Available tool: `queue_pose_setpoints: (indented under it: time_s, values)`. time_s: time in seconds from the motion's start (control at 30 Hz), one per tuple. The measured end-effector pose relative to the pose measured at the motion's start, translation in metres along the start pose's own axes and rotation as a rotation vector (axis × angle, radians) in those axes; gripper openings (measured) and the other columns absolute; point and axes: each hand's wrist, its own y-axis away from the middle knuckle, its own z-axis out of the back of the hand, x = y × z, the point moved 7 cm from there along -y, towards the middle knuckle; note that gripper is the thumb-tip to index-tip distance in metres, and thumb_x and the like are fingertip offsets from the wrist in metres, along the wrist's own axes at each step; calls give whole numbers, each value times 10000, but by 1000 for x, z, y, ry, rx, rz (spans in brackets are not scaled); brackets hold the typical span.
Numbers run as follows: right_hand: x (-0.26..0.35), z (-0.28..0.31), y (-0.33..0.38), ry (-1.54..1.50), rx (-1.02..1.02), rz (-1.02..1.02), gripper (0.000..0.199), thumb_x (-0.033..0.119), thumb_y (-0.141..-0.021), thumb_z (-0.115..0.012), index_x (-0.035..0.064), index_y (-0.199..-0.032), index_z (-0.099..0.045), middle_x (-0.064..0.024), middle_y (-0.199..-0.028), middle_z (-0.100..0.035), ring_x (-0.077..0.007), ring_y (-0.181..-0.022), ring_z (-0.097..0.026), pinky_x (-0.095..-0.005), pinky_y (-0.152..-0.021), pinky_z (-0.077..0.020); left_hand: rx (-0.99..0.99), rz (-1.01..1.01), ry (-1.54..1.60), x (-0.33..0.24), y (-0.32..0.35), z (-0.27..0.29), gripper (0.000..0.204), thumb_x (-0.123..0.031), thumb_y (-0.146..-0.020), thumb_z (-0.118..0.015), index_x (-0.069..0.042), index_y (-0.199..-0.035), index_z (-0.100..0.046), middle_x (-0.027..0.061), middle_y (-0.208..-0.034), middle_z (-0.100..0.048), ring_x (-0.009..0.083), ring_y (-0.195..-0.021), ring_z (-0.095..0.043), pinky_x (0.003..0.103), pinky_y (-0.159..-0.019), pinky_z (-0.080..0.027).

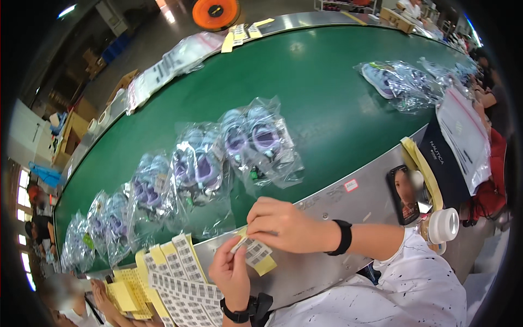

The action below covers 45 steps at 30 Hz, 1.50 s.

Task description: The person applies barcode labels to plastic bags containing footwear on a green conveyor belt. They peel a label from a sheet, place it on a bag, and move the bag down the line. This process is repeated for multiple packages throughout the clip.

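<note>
Between my hands is a small strip of barcode labels (256,253) on yellow backing, held over the metal edge of the table. My left hand (231,272) pinches its left end between thumb and fingers. Bent over the strip's upper edge, my right hand (286,226) has its fingertips pressed together there; whether a single label is between them is hidden. Beside my left wrist lie larger sheets of barcode labels (182,291), spread over one another. Just beyond my hands, a pair of blue and purple shoes (264,136) sits in a see-through plastic bag on the green belt.
More bagged shoes (147,185) line the belt to the left, others (400,82) at far right. A phone (403,194), a white-lidded bottle (442,226) and a stack of plastic bags (463,136) are on my right. A co-worker's hand (103,297) is at lower left.
</note>
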Motion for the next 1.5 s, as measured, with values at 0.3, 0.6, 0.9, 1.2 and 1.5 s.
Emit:
queue_pose_setpoints:
  time_s: [0.3,0.6,0.9,1.2,1.5]
  values:
    - [22,42,-19,9,-171,126,42,6,-756,-618,20,-771,-581,-102,-863,-573,-225,-804,-560,-322,-725,-458,80,114,169,8,-4,-8,466,45,-836,-586,38,-1273,-426,134,-1027,-632,111,-809,-630,197,-641,-492]
    - [-240,174,-72,54,-517,-809,510,112,-731,-716,15,-1190,-516,-113,-846,-622,-183,-719,-603,-330,-630,-485,-13,238,256,56,10,-24,492,45,-849,-560,17,-1309,-388,124,-979,-636,126,-791,-637,220,-636,-502]
    - [-272,154,-52,-515,-461,-792,709,10,-796,-645,18,-1398,-272,-96,-820,-638,-142,-707,-596,-263,-640,-476,-14,192,258,58,11,-27,426,28,-876,-504,30,-1287,-392,150,-1125,-568,164,-886,-619,244,-666,-519]
    - [-301,190,-85,-355,-449,-943,196,141,-786,-700,35,-928,-615,-79,-952,-588,-189,-861,-539,-352,-739,-489,-36,154,233,63,12,-29,409,31,-877,-487,42,-1276,-399,155,-1094,-586,164,-892,-612,239,-670,-503]
    - [-317,140,-91,-522,-230,-1014,168,74,-815,-633,-41,-931,-591,-166,-946,-611,-271,-799,-631,-366,-676,-541,-31,138,229,66,14,-33,412,42,-870,-481,42,-1275,-404,156,-1079,-597,169,-884,-615,249,-684,-504]
